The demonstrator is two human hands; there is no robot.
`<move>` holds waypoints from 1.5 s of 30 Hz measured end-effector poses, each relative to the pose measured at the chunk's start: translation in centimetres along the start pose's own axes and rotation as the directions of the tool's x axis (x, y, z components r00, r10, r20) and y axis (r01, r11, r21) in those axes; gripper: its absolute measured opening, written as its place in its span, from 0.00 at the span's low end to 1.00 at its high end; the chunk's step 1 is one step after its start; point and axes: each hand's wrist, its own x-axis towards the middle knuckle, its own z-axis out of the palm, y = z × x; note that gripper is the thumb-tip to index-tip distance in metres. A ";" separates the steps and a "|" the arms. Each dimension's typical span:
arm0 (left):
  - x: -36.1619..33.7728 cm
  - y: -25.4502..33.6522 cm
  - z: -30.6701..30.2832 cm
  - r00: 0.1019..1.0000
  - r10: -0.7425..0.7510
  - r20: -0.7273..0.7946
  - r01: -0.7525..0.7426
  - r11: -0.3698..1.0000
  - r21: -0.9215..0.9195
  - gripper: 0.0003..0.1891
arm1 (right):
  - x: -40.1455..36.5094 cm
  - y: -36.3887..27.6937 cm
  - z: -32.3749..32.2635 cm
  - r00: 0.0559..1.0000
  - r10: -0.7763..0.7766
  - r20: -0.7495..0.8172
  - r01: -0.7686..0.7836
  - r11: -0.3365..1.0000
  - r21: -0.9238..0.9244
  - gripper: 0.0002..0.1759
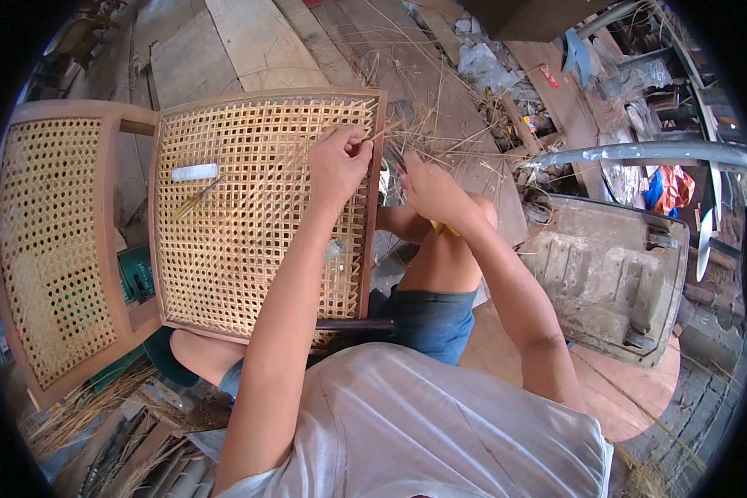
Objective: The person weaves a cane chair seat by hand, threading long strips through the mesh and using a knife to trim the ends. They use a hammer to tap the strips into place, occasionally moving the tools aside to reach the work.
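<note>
A wooden chair frame [374, 241] with a woven cane seat [241, 241] lies across my lap. My left hand [340, 164] is over the seat's upper right corner, thumb and finger pinched on a thin cane strand [382, 133] that reaches past the frame. Just right of that edge, my right hand [434, 195] is closed around a tool with dark metal jaws [397, 158]; yellow shows below the hand, probably its handle. Its exact kind is hard to make out. On the cane lie a white block [194, 172] and a thin pointed tool with a yellowish handle [192, 203].
The chair's cane back [54, 241] extends to the left. Loose cane strips litter the wooden boards [448, 108] ahead. At right are a dirty grey plastic lid-like panel [602, 274], a round wooden board [622, 390] and a metal pipe [639, 153]. A green box [137, 274] shows beneath the chair.
</note>
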 end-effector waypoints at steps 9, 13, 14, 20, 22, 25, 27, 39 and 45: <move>0.0 -0.7 0.8 0.979 0.193 -0.058 -0.173 0.953 0.250 0.05 | 3.1 -0.5 0.2 1.000 -0.003 0.031 0.005 0.998 -0.061 0.09; 0.0 -0.7 0.6 0.952 0.296 -0.074 -0.264 0.920 0.289 0.05 | 3.1 -0.5 0.8 1.000 -0.003 0.028 0.002 1.000 0.008 0.09; 0.0 -0.6 0.6 0.951 0.300 -0.070 -0.267 0.918 0.294 0.06 | 3.1 -0.3 1.0 1.000 -0.004 0.018 0.003 0.999 0.040 0.09; -0.1 -0.1 0.1 0.947 0.318 -0.054 -0.292 0.918 0.269 0.07 | 2.8 -1.8 0.4 0.999 0.034 -0.018 -0.031 0.993 0.113 0.10; -0.1 -0.3 0.1 0.948 0.314 -0.051 -0.291 0.921 0.261 0.08 | 2.8 -1.9 0.1 0.999 0.046 -0.018 -0.044 0.994 0.100 0.12; -0.2 -0.4 0.0 0.944 0.327 -0.052 -0.304 0.918 0.254 0.08 | 3.4 -0.7 0.4 0.999 -0.028 -0.043 0.029 0.999 0.024 0.12; -0.2 -0.5 0.1 0.936 0.349 -0.039 -0.332 0.915 0.230 0.08 | 3.7 -0.4 0.4 0.998 0.059 -0.036 -0.062 0.995 -0.073 0.13; -5.3 -8.7 -22.2 0.889 0.214 -0.405 0.093 0.781 0.617 0.25 | -3.1 -12.6 1.9 0.983 -0.116 0.144 0.133 0.985 -0.113 0.29; -7.5 -10.7 -28.9 0.965 0.093 -0.244 0.120 0.673 0.730 0.17 | -4.7 -18.4 11.3 0.916 -0.365 0.165 0.394 0.895 -0.210 0.27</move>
